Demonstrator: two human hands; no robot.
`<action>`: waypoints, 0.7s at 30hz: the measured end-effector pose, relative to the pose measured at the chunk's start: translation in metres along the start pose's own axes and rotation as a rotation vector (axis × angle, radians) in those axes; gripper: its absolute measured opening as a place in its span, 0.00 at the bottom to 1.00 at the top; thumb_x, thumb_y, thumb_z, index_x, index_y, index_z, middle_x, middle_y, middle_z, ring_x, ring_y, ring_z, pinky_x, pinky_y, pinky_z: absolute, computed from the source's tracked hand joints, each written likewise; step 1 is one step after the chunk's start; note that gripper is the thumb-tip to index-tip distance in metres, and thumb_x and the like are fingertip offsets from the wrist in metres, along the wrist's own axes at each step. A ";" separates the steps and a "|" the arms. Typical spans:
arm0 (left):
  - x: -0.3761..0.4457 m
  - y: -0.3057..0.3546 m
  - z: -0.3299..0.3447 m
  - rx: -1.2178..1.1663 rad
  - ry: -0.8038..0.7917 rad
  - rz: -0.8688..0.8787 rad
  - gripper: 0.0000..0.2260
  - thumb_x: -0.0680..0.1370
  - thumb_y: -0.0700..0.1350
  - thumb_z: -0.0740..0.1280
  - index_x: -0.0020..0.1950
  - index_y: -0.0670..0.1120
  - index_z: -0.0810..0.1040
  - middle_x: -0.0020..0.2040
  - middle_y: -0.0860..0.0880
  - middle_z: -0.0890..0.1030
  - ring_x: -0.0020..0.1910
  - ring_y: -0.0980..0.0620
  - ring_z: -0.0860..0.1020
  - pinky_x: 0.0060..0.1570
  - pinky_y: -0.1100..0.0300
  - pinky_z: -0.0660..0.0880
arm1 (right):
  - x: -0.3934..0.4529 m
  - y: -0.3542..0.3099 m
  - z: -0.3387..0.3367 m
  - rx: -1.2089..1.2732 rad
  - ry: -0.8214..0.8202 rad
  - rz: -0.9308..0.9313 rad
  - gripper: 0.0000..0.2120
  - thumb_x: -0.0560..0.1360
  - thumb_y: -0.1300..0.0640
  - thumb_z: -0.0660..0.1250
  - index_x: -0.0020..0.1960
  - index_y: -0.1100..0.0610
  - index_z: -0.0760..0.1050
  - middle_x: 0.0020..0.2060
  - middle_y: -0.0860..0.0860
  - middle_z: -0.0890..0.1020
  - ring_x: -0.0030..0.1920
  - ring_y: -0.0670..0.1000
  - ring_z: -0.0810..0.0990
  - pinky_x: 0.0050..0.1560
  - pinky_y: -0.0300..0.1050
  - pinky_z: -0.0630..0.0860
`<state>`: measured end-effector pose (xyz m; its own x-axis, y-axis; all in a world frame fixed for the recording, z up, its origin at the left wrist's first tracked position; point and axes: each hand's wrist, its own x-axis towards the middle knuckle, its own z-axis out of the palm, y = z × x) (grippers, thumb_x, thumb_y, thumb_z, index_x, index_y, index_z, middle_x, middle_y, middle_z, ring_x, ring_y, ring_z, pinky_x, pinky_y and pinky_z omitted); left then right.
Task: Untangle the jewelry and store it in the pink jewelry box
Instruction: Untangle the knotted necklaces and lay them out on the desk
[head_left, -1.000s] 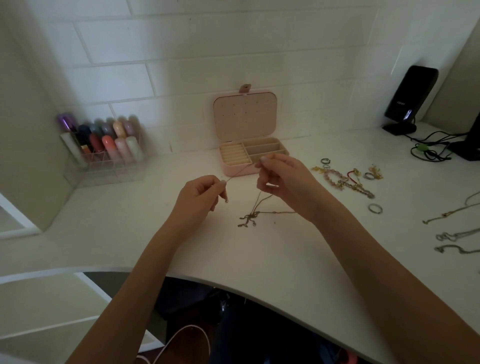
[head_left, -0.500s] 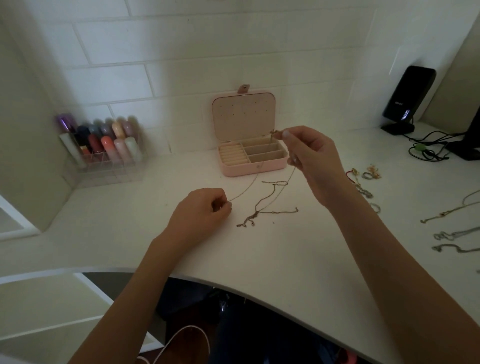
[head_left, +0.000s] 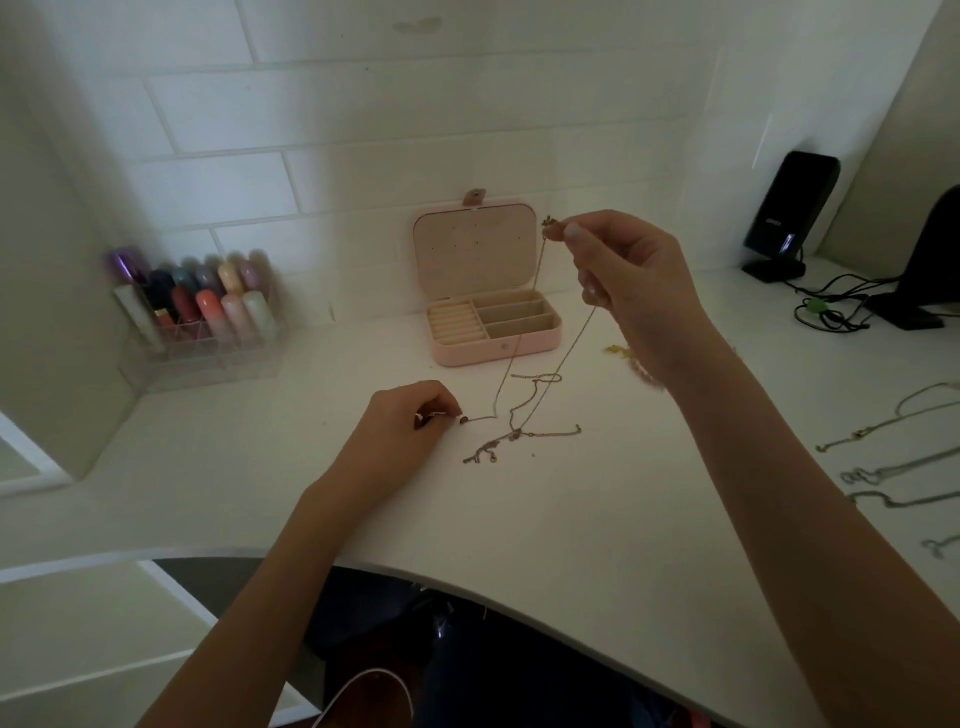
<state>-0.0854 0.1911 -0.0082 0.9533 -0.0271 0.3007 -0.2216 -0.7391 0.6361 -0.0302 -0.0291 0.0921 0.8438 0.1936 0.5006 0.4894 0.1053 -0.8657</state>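
Head view, hands: two. The right hand (head_left: 631, 291) is raised, with its thumb and finger pinching the top of a thin chain (head_left: 540, 291). The left hand (head_left: 402, 426) rests on the desk (head_left: 597, 519), fingers curled; its fingertips sit right at the chain's low end, but I cannot tell if they pinch it.
Chain: it hangs down from the right hand's pinch in two strands. One strand runs to the left hand's fingertips.
Knot of chains: one small heap (head_left: 511, 436), just below the pinch and just right of the left hand. How many chains are in it is too hard to count.
Pink box (head_left: 493, 291): one, lid open, just left of the pinch and behind the hanging chain. Its little trays look bare.
More chains (head_left: 893, 467): about four, lying well right of both hands; one is cut off by the edge.
Hidden bits: some gold and pink pieces (head_left: 631, 358) peek out from behind the right wrist, blurry.
Bottles (head_left: 208, 301): about ten in a clear holder, far left, blurry.
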 end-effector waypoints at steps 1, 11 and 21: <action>0.000 0.002 0.000 -0.055 0.011 -0.015 0.09 0.76 0.35 0.64 0.46 0.47 0.80 0.42 0.60 0.80 0.42 0.69 0.76 0.43 0.79 0.68 | 0.002 -0.004 -0.001 -0.001 0.003 0.000 0.06 0.78 0.59 0.65 0.49 0.56 0.81 0.26 0.44 0.70 0.29 0.44 0.65 0.31 0.37 0.64; 0.018 0.046 0.001 -0.339 -0.041 -0.036 0.16 0.78 0.33 0.59 0.48 0.53 0.80 0.45 0.54 0.83 0.39 0.62 0.76 0.38 0.70 0.68 | 0.015 -0.034 0.003 0.032 -0.102 -0.064 0.07 0.78 0.58 0.65 0.49 0.56 0.82 0.27 0.49 0.69 0.27 0.46 0.64 0.32 0.41 0.61; 0.020 0.091 -0.003 -0.387 -0.181 0.089 0.08 0.76 0.51 0.68 0.54 0.56 0.80 0.40 0.60 0.76 0.32 0.66 0.71 0.39 0.72 0.67 | 0.020 -0.059 0.000 0.042 -0.124 -0.117 0.07 0.78 0.58 0.64 0.48 0.55 0.81 0.27 0.50 0.69 0.27 0.46 0.65 0.32 0.40 0.63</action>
<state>-0.0872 0.1257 0.0575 0.9398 -0.2224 0.2593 -0.3326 -0.4223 0.8433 -0.0423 -0.0314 0.1530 0.7470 0.2959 0.5954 0.5705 0.1746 -0.8025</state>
